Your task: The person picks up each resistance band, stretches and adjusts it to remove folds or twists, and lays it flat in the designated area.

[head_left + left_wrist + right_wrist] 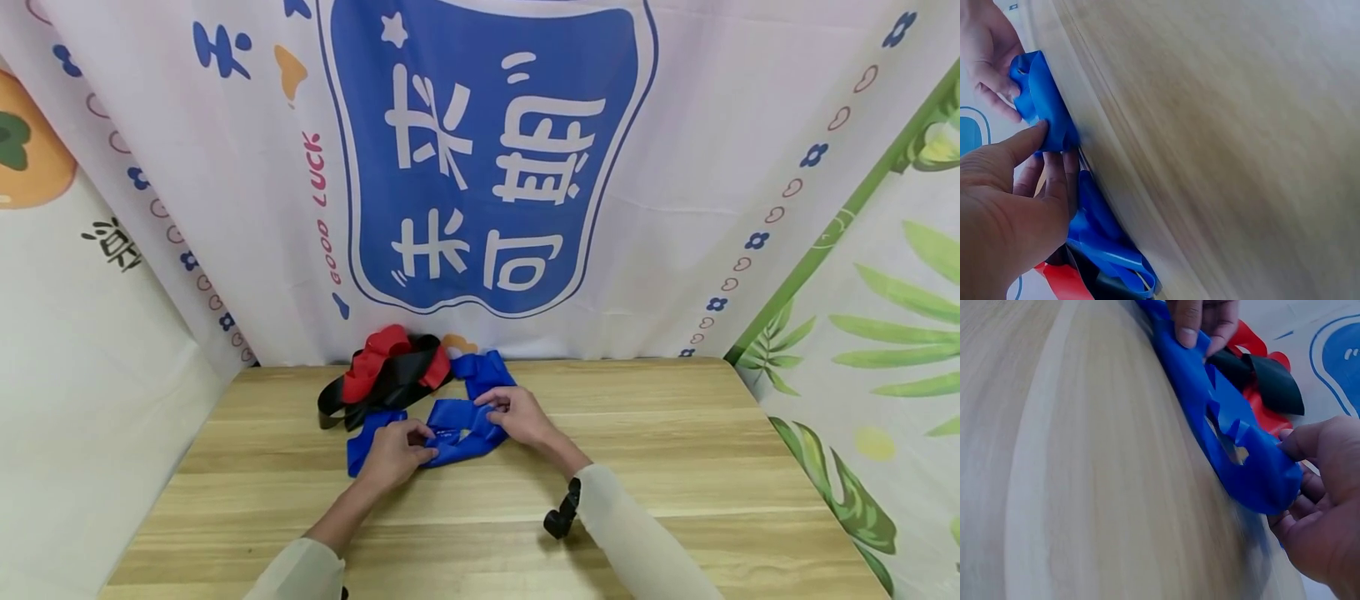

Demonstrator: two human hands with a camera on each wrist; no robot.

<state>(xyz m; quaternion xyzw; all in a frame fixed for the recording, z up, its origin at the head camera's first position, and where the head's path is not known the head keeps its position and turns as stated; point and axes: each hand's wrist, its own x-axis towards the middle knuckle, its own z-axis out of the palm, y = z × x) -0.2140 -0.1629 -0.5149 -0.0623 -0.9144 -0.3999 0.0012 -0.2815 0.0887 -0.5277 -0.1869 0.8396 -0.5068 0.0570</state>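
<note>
A long, flat blue resistance band [450, 412] lies folded and looped near the table's far edge, small pale print showing on one stretch. My left hand [397, 452] pinches its left part between thumb and fingers. At the right-hand end, my right hand [519, 417] grips a loop; the right wrist view shows thumb on top of the blue band [1266, 475] and fingers beneath. More blue band trails behind my right hand and left of my left hand. Just behind lie a red band [367, 367] and a black band [390, 392], tangled together, touched by neither hand.
The wooden table [675, 467] ends at a white printed curtain [690, 208], close behind the bands. A green-leaf-patterned cloth [885, 317] hangs on the right. A black wrist device [562, 512] sits below my right sleeve.
</note>
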